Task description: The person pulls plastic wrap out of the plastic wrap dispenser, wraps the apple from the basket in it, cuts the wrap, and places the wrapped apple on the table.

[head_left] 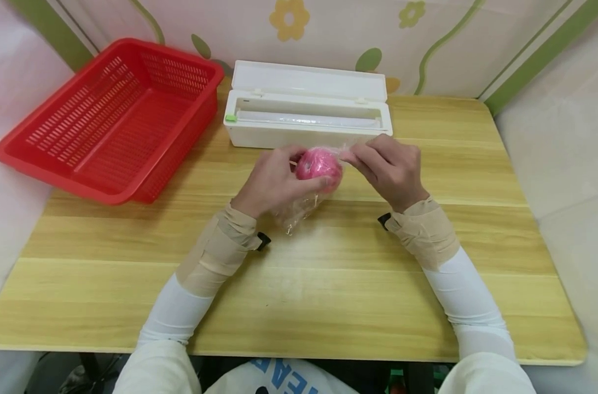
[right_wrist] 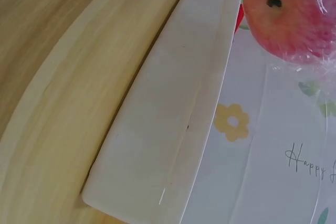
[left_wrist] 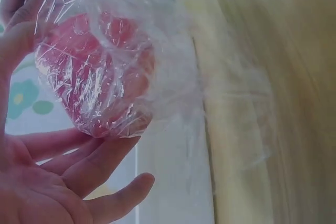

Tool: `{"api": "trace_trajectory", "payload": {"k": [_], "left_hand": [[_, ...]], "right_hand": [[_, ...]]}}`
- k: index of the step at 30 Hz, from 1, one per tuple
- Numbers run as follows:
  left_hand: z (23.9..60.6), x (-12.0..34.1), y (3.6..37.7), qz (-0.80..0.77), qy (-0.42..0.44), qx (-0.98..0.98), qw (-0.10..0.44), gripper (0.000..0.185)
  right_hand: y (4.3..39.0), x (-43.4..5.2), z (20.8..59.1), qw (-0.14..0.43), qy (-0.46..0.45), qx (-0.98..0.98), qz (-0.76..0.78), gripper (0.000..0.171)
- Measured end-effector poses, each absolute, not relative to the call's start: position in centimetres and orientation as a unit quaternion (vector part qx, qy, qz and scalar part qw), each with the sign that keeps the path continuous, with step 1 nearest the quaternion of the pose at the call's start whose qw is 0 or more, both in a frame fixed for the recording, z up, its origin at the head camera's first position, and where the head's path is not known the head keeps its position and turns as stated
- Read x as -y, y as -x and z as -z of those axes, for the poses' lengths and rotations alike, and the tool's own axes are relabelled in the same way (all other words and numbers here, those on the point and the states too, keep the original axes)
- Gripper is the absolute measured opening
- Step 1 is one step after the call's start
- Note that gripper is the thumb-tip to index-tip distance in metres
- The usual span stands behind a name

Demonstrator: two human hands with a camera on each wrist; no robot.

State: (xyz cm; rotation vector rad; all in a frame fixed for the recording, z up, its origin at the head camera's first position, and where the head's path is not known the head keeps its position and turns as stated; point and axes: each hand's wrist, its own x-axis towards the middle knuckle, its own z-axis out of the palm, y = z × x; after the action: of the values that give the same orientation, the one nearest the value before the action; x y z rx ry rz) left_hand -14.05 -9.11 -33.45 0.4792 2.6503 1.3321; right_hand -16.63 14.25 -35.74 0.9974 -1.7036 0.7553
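A red apple (head_left: pixel 319 164) half wrapped in clear cling film (head_left: pixel 299 210) is held just above the wooden table (head_left: pixel 328 295), in front of the film box. My left hand (head_left: pixel 271 180) grips the apple from the left, thumb on one side and fingers under it. In the left wrist view the wrapped apple (left_wrist: pixel 94 77) rests against my fingers (left_wrist: pixel 89 166). My right hand (head_left: pixel 389 167) pinches the film's edge (head_left: pixel 349 155) at the apple's right side. In the right wrist view the apple (right_wrist: pixel 291 11) shows its dimple under the film; the right hand itself is out of that view.
A white cling-film dispenser box (head_left: pixel 308 106) lies open at the back of the table, also seen as the white box (right_wrist: pixel 168 108). A red slatted basket (head_left: pixel 116 115) sits at the back left, overhanging the table edge. Flowered wall covering stands behind.
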Motion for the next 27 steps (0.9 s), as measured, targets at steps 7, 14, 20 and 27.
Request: {"api": "trace_trajectory", "payload": {"k": [7, 14, 20, 27], "left_hand": [[33.1, 8.8, 13.9, -0.446, -0.154, -0.881, 0.03, 0.062], [32.8, 8.7, 13.6, -0.466, -0.137, -0.874, 0.009, 0.065], [32.7, 8.8, 13.5, -0.46, -0.134, -0.878, 0.003, 0.066], [32.4, 8.9, 13.4, -0.447, -0.129, -0.885, 0.003, 0.061]], "right_hand": [[15.9, -13.9, 35.4, 0.488, -0.472, 0.654, -0.333, 0.024], [15.2, -13.0, 35.2, 0.505, -0.5, 0.631, -0.311, 0.016], [15.0, -12.5, 35.5, 0.512, -0.506, 0.63, -0.292, 0.018], [15.0, -12.1, 36.2, 0.512, -0.494, 0.641, -0.288, 0.018]]}}
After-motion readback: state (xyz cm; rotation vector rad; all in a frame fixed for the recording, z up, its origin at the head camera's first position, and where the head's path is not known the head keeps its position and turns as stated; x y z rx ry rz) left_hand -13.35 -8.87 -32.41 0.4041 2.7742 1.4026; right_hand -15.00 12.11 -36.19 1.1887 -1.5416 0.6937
